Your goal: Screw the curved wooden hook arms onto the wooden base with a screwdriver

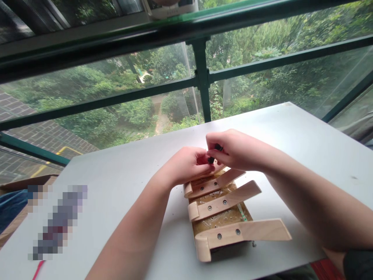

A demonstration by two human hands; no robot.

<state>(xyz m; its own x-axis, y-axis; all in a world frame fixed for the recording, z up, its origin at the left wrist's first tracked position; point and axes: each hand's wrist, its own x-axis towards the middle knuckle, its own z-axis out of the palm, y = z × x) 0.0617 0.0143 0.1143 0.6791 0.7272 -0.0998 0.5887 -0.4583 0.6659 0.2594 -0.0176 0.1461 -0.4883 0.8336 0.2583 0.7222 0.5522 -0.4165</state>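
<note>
A wooden rack (224, 212) lies on the white table (116, 186): a taped brown board with several curved pale wood hooks screwed across it. Both hands meet at its far end. My left hand (188, 165) rests on the farthest hook, fingers curled in a pinch. My right hand (230, 149) is closed on a small black object (217, 147), and another small black piece (210, 159) shows between the two hands' fingertips. What the black pieces are I cannot make out.
The table stands against a green-framed glass balcony railing (201, 77), with trees and a brick roof beyond. A blurred-out object (56, 221) lies on the table's left part. A red cord (37, 270) shows at the near left edge.
</note>
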